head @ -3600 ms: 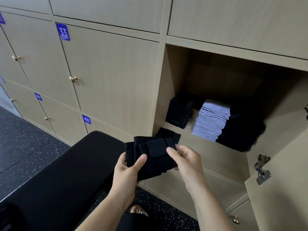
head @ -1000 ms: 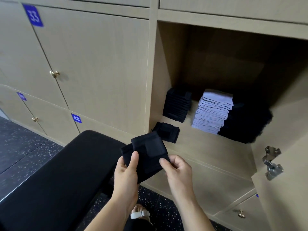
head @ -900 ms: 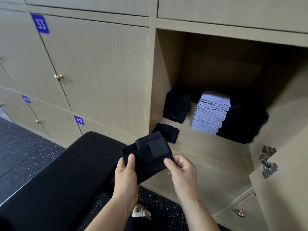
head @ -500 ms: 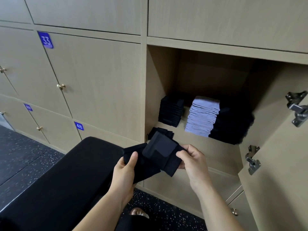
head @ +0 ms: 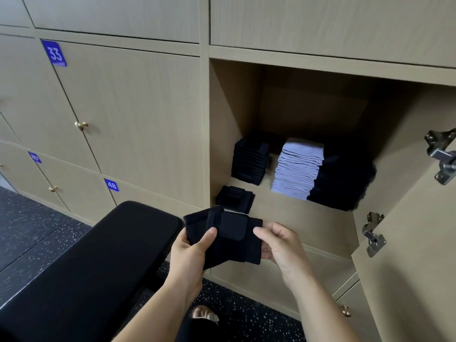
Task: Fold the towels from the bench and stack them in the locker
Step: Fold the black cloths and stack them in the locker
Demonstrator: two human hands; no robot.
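A small folded black towel [head: 229, 236] hangs in the air just below the open locker [head: 308, 218]. My left hand [head: 190, 250] grips its left edge with the thumb on top. My right hand [head: 278, 245] pinches its right edge. On the locker shelf, near the front left corner, lies a low pile of folded black towels [head: 235, 201]. Behind it stand a taller black stack [head: 250, 161], a stack of pale lilac towels [head: 298, 166] and a dark pile [head: 343, 181] at the right.
The black padded bench [head: 86, 262] runs from the lower left up to the locker front. The locker door [head: 414, 243] stands open at the right with metal hinges. Closed numbered lockers [head: 128, 114] fill the wall at left. A sandalled foot [head: 204, 314] stands on the speckled floor.
Both hands have kept hold of the black towel, turned it flatter and brought it a little nearer to the locker shelf. The camera view has shifted slightly.
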